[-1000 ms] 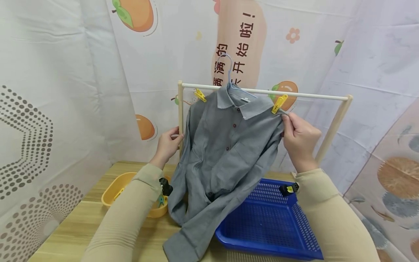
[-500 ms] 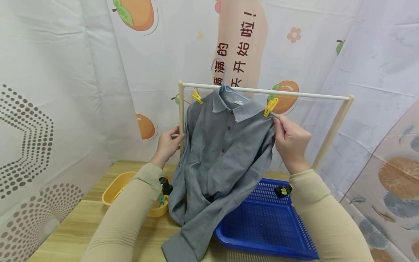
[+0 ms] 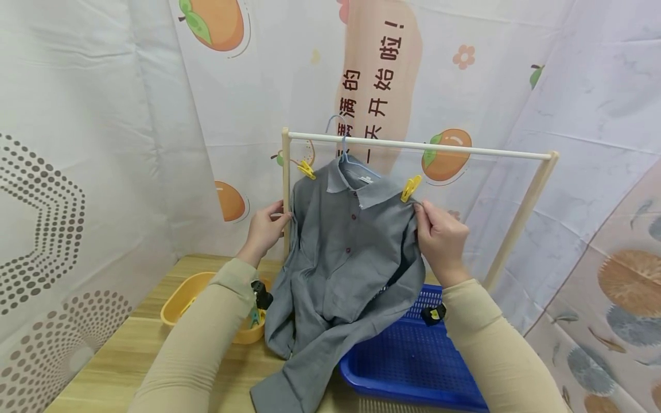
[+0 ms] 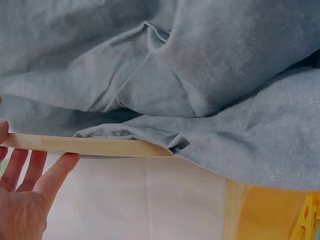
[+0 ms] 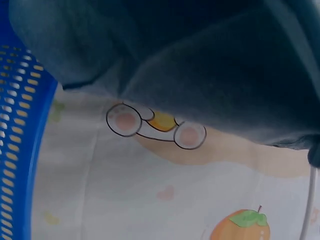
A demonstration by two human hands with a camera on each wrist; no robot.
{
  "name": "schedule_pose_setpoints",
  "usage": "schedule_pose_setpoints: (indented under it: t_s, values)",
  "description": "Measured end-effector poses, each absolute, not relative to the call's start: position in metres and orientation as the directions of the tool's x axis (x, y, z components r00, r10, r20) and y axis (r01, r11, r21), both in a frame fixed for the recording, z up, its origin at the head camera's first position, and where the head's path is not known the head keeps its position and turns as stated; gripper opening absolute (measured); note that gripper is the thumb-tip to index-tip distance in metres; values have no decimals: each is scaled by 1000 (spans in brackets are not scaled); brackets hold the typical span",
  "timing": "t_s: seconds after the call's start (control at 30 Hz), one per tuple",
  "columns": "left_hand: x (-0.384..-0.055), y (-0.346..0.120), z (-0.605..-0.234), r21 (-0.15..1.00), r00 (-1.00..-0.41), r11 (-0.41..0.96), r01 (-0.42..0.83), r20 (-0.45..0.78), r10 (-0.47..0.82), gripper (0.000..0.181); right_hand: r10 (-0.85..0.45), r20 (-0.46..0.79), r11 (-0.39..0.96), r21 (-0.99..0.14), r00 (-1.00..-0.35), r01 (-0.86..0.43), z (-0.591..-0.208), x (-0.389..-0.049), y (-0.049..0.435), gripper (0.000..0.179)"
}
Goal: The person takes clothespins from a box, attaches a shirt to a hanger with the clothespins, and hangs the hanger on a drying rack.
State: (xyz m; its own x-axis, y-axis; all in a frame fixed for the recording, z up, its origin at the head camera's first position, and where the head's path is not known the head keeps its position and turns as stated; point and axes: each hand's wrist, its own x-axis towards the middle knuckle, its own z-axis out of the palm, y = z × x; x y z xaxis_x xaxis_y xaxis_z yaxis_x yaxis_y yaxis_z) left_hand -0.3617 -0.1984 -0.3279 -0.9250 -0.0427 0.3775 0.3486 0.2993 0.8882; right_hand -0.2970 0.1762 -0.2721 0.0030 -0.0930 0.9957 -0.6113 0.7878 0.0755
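Note:
A grey button-up shirt [image 3: 335,287] hangs on a light blue hanger [image 3: 344,148] whose hook overlaps the white rod [image 3: 454,149] of a clothes rack. Yellow clothespins [image 3: 306,169] sit at both shoulders. My right hand [image 3: 443,241] pinches the shirt at its right-side shoulder, just beyond the clothespin [image 3: 411,188] there. My left hand [image 3: 264,232] holds the rack's left wooden post [image 3: 286,178], beside the shirt's sleeve. In the left wrist view, its fingers [image 4: 52,180] press against that post. Only cloth [image 5: 200,80] shows in the right wrist view; the hand is out of sight.
A blue perforated basket [image 3: 413,367] stands on the wooden table [image 3: 113,355], partly behind a shirt sleeve. To the left is a yellow basin [image 3: 172,301] with clothespins [image 3: 255,317] inside. The rack's right post [image 3: 524,223] rises behind my right arm. Printed curtains surround the table.
My right hand has moved left and down with the shirt. The hanger's hook, earlier above the rod, has dropped to rod level. My left hand stays on the post.

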Motion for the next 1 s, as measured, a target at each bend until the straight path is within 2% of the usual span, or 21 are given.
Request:
schedule_pose_setpoints:
  t_s: [0.2,0.43,0.7,1.0]
  values:
    - [-361,-199,-328,889,-926,298,347,375,-40,56,-105,994,774,66,-26,-629,-287,-300,168,10]
    - [-365,-198,-331,883,-920,307,355,388,-52,54,-150,984,757,53,-94,-651,-302,-304,153,9]
    - [-364,-198,-329,864,-908,340,372,415,-60,53,-159,978,726,23,-135,-687,-311,-308,137,6]
    - [-364,-197,-330,853,-900,352,386,432,-60,50,-167,975,701,15,-144,-713,-319,-310,136,4]
